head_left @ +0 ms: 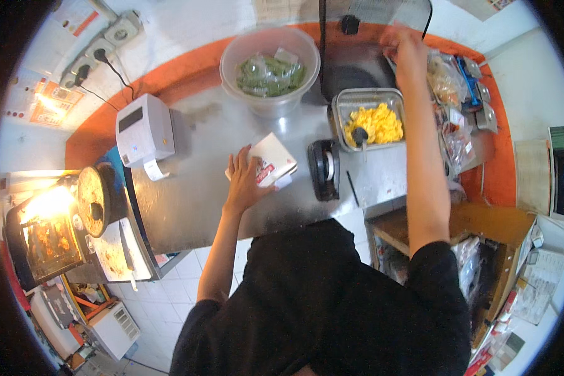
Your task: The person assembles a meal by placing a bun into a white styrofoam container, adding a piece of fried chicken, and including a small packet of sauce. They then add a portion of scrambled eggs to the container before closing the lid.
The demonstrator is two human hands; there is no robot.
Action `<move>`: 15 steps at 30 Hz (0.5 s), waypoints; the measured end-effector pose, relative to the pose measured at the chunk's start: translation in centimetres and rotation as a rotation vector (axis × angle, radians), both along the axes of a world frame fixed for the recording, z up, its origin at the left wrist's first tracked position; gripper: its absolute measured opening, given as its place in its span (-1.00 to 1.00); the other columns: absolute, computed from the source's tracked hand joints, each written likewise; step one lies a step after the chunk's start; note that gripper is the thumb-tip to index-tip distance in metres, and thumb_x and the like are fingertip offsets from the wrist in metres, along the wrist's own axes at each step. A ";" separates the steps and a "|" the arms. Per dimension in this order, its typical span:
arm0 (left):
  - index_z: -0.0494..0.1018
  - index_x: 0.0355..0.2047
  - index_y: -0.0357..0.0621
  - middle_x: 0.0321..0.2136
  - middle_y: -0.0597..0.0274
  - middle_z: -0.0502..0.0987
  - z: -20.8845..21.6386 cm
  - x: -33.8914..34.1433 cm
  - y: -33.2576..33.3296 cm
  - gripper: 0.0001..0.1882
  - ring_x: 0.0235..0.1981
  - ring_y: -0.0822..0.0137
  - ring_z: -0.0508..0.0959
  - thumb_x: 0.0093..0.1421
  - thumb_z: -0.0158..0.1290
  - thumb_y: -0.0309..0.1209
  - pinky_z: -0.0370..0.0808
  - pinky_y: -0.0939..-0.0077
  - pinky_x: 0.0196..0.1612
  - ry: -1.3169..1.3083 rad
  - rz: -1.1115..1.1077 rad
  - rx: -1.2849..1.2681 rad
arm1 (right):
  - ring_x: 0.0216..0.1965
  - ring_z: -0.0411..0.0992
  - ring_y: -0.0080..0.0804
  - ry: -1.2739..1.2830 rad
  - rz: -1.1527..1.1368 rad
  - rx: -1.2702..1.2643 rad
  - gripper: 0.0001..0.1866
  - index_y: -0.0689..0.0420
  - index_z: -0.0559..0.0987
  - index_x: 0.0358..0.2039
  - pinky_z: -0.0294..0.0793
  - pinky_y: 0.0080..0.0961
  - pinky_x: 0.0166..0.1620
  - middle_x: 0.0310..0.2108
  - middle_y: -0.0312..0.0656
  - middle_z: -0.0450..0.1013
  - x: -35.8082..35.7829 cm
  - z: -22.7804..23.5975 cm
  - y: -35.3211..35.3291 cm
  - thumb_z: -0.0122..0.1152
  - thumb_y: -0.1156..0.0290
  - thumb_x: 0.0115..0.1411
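My left hand (pixel 244 178) grips the near left side of a small white cardboard box (pixel 272 156) with red print, its fingers spread along the box. Box and hand are over the steel counter (pixel 188 200), and a pale slip shows under the box's near corner. Stretched far forward, my right hand (pixel 404 47) is at the back right, above and beyond a metal tray (pixel 338 119) of yellow chopped food (pixel 382 123). Motion smears its fingers, so I cannot make out whether they hold anything. A dark-handled spoon or scoop (pixel 360 135) lies in the food.
A clear tub (pixel 225 78) of bagged green leaves stands at the back. Left are a white label printer (pixel 145 128) and a lit glass food case (pixel 47 247). A black tape dispenser (pixel 324 169) sits right of the box. Plastic bags (pixel 457 141) crowd the right end.
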State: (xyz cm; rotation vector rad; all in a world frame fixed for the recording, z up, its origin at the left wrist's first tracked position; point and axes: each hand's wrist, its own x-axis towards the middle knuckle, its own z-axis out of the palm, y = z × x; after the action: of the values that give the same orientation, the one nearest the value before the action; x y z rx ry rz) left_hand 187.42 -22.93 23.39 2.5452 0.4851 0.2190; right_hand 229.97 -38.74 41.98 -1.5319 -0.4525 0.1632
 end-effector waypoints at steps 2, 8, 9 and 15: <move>0.41 0.00 -0.07 0.42 -0.12 0.08 1.0 -0.1 -0.9 -0.20 0.49 -0.17 -0.04 -0.18 0.48 0.03 -0.30 -0.34 0.45 0.031 0.036 0.022 | -0.08 0.58 -0.33 0.185 -0.137 0.218 -0.65 0.23 0.52 -0.03 0.53 -0.37 -0.11 -0.12 -0.12 0.55 7.2 5.0 3.3 0.19 0.20 0.38; 0.41 0.02 -0.06 0.38 -0.08 0.16 2.3 -2.7 -7.6 -0.35 0.47 -0.18 0.03 0.00 0.44 -0.12 -0.20 -0.38 0.44 -0.253 0.397 -0.057 | -0.15 0.50 -0.14 0.584 -0.215 0.297 -0.55 0.16 0.50 0.15 0.51 -0.07 -0.04 -0.11 0.03 0.52 17.6 8.2 10.8 0.21 0.20 0.34; 0.41 0.02 -0.07 0.37 -0.08 0.18 2.6 -3.7 -9.0 -0.39 0.45 -0.18 0.07 0.03 0.42 -0.16 -0.15 -0.35 0.43 -0.239 0.459 -0.055 | -0.16 0.51 -0.16 0.601 -0.206 0.317 -0.56 0.17 0.51 0.13 0.52 -0.10 -0.05 -0.13 0.01 0.53 18.1 7.7 11.6 0.22 0.21 0.33; 0.41 0.00 -0.16 0.26 -0.12 0.32 0.2 -8.9 -14.1 -0.54 0.33 -0.13 0.26 0.15 0.32 -0.35 0.13 -0.08 0.37 -0.285 0.723 -0.104 | -0.18 0.58 -0.22 0.602 -0.047 0.521 -0.62 0.23 0.56 0.01 0.59 -0.30 -0.12 -0.19 -0.08 0.59 18.6 5.1 8.9 0.29 0.24 0.30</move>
State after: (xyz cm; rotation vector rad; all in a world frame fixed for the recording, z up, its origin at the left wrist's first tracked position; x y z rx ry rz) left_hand 178.54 -37.06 23.63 2.0885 1.2408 0.7757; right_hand 248.54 -29.87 47.12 -0.9173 0.0297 0.4199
